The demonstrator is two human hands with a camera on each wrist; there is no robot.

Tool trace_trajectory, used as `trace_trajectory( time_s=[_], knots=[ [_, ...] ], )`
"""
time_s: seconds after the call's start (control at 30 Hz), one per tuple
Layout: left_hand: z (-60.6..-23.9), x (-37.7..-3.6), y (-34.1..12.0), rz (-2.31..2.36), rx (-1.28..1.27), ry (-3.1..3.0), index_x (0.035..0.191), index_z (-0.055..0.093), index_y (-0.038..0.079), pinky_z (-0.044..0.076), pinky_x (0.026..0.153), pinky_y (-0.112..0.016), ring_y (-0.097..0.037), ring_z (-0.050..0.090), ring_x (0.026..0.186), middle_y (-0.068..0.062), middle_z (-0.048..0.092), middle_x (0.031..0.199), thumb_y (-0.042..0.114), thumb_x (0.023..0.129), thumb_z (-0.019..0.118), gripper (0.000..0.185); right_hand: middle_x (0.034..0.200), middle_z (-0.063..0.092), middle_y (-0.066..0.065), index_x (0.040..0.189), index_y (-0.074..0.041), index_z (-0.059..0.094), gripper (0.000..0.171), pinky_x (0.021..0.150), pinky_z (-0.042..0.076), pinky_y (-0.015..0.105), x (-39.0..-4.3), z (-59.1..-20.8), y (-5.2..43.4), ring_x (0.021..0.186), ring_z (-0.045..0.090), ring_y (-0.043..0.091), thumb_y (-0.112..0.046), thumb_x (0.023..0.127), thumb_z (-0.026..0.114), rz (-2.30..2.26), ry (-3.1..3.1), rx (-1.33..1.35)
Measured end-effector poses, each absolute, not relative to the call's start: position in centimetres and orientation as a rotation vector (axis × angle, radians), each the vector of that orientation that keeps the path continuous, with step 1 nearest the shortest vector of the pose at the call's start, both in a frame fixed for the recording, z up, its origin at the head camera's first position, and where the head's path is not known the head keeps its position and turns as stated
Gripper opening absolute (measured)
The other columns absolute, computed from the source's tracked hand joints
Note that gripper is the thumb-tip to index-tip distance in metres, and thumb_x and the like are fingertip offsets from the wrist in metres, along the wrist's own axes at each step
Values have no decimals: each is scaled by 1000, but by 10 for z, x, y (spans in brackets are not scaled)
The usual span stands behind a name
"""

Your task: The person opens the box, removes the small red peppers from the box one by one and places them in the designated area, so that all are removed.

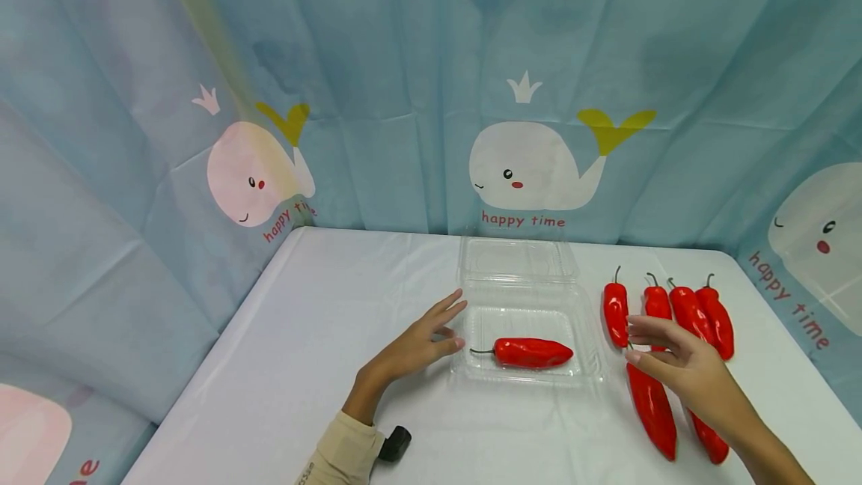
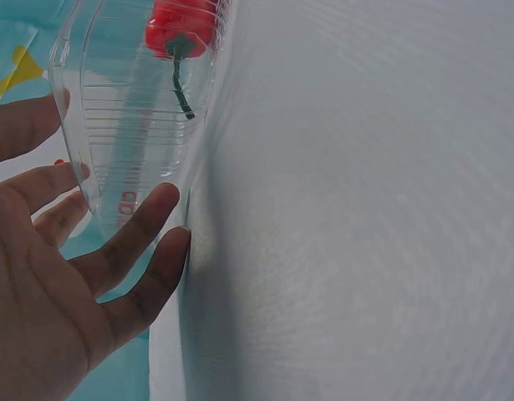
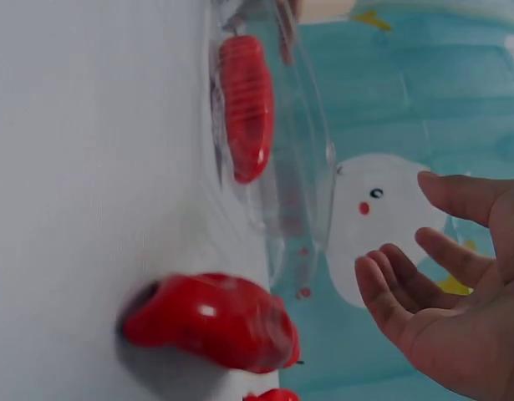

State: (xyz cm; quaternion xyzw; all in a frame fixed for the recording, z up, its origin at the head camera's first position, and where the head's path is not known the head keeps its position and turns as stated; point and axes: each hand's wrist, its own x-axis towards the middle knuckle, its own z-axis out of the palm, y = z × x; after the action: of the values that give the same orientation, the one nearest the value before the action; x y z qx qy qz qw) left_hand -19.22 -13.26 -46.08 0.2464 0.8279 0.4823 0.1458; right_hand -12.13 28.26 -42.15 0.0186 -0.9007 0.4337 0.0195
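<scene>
A clear plastic clamshell box point(image 1: 588, 335) point(image 2: 123, 142) point(image 3: 311, 159) stands open on the white table point(image 1: 310, 335), its lid tipped back. One red pepper point(image 1: 532, 352) point(image 2: 181, 23) point(image 3: 245, 104) lies inside it, stem to the left. My left hand point(image 1: 431, 335) point(image 2: 64, 276) rests open beside the box's left edge, its fingers point(image 2: 144, 225) near the wall. My right hand point(image 1: 673, 361) point(image 3: 445, 309) hovers open and empty over a row of several red peppers point(image 1: 673, 320) to the right of the box. The nearest loose pepper point(image 3: 211, 322) lies below the palm.
Two longer peppers point(image 1: 652, 406) lie closer to the front edge, partly under my right wrist. A blue curtain with white whales point(image 1: 528, 163) hangs round the back and sides. The table's left half is bare white cloth.
</scene>
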Motion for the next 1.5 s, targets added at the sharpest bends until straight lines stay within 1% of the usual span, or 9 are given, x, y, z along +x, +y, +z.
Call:
trace_trajectory(
  time_s=[0.17,0.3,0.47,0.73,0.87,1.1,1.33,1.43,1.5],
  knots=[
    [-461,-193,-133,1383,717,2392,168,31,14,49,111,-54,-30,63,132,8,13,179,30,107,62,70,138,64,18,151,-8,54,62,79,60,19,-125,-420,269,108,59,-12,-26,97,79,1400,-2718,193],
    [-461,-193,-133,1380,715,2396,168,31,14,50,111,-54,-30,62,132,9,13,178,31,107,62,71,138,64,17,151,-8,54,61,80,60,19,-128,-421,259,111,60,-10,-23,98,78,1457,-2691,257],
    [-461,-192,-132,1373,710,2403,168,31,14,50,110,-53,-29,62,132,10,13,178,32,107,62,71,138,67,16,151,-9,55,61,86,57,18,-132,-421,246,112,63,-6,-26,97,78,1458,-2716,276],
    [-461,-193,-132,1374,708,2407,169,31,17,50,111,-54,-27,63,131,10,14,178,32,107,62,70,139,65,19,149,-7,55,59,85,62,27,-138,-423,227,122,68,24,-23,97,78,1610,-2668,364],
    [-461,-193,-132,1374,707,2407,168,32,17,50,111,-54,-27,63,131,9,14,178,31,107,62,70,141,64,20,150,-8,55,59,87,61,24,-142,-427,220,126,64,36,-24,98,78,1667,-2671,395],
    [-462,-193,-132,1373,709,2399,168,31,14,50,112,-54,-28,62,132,9,14,178,30,107,62,70,143,61,19,149,-10,56,57,91,58,20,-146,-433,211,128,61,37,-21,97,79,1724,-2657,500],
    [-461,-193,-132,1373,712,2399,168,31,13,49,112,-55,-30,62,132,7,13,179,30,107,61,70,144,60,21,148,-11,57,58,90,58,20,-151,-434,202,130,58,48,-22,95,80,1737,-2667,531],
    [-461,-193,-132,1373,714,2399,168,31,13,49,112,-55,-29,62,132,6,13,179,30,107,62,70,143,61,20,147,-12,58,58,90,58,21,-154,-435,199,130,59,47,-22,94,81,1712,-2696,527],
    [-461,-193,-133,1374,715,2397,168,31,13,49,112,-55,-29,62,132,6,13,179,30,107,61,70,142,63,18,146,-12,59,58,92,61,27,-156,-436,198,129,60,45,-23,94,81,1661,-2718,546]
  ],
)
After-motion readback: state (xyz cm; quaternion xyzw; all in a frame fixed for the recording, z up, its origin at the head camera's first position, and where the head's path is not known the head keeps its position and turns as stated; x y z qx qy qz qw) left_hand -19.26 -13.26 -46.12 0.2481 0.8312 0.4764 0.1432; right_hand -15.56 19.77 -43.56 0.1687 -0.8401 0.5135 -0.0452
